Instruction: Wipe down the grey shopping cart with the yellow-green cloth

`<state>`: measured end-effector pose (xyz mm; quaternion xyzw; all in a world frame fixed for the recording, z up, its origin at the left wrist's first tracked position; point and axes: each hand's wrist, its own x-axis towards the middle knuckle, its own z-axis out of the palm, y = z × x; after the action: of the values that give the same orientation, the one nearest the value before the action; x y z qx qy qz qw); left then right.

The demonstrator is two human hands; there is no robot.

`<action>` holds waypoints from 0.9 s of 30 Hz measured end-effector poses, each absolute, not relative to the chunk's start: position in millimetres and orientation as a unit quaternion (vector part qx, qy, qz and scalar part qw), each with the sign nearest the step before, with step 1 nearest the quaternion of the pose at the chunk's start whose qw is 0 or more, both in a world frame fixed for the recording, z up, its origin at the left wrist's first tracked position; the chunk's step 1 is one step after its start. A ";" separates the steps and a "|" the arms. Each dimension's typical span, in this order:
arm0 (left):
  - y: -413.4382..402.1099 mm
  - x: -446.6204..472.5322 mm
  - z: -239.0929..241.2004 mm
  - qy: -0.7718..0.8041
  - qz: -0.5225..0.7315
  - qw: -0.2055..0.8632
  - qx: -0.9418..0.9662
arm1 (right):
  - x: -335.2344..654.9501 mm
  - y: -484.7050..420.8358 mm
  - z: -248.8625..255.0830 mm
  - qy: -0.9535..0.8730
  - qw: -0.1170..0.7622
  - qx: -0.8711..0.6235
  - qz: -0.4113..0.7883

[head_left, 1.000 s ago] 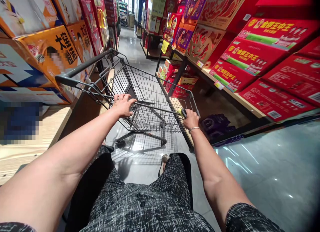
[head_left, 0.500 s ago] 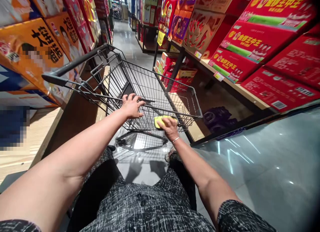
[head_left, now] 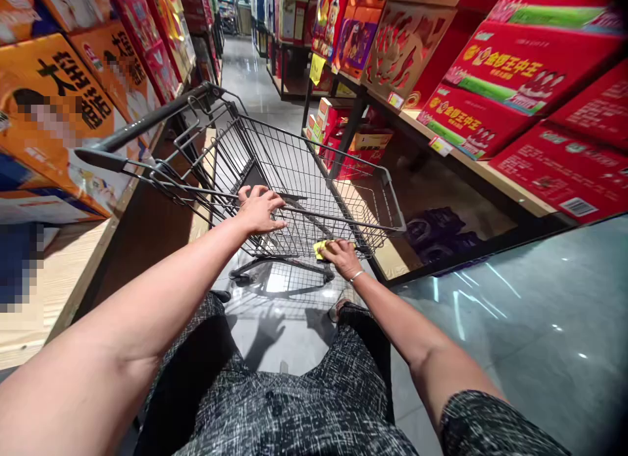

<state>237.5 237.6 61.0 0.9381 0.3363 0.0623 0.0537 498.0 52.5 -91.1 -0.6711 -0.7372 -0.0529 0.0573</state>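
Note:
A black wire shopping cart stands in a shop aisle, its basket empty and its dark push bar at the far left. My left hand rests closed on the near top rim of the basket. My right hand presses a small yellow cloth against the lower near side of the basket, fingers curled over it. A thin bracelet sits on my right wrist.
Shelves of orange and blue boxes line the left side. Red gift boxes fill the wooden shelves on the right, with more boxes beneath. The glossy grey floor runs up the aisle. My patterned trousers fill the bottom.
My right hand with the yellow cloth went from the basket's right corner to the middle of the near rim, then down the near side. The left hand stayed on the rim.

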 end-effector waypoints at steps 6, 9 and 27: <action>256.9 243.3 54.0 0.329 0.089 0.045 0.939 | 538.6 49.1 -48.9 -0.669 0.181 -0.674 -0.255; 267.5 245.6 54.5 0.325 0.092 0.050 0.940 | 534.6 44.6 -76.2 -0.679 0.145 -0.679 -0.237; 314.8 236.7 54.9 0.352 0.050 0.030 0.934 | 540.1 21.4 -67.6 -0.617 0.189 -0.724 -0.245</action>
<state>236.7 314.8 54.9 0.9343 0.3518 0.0500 0.0301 540.1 21.4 -67.6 -0.7241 -0.6166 -0.2448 0.1885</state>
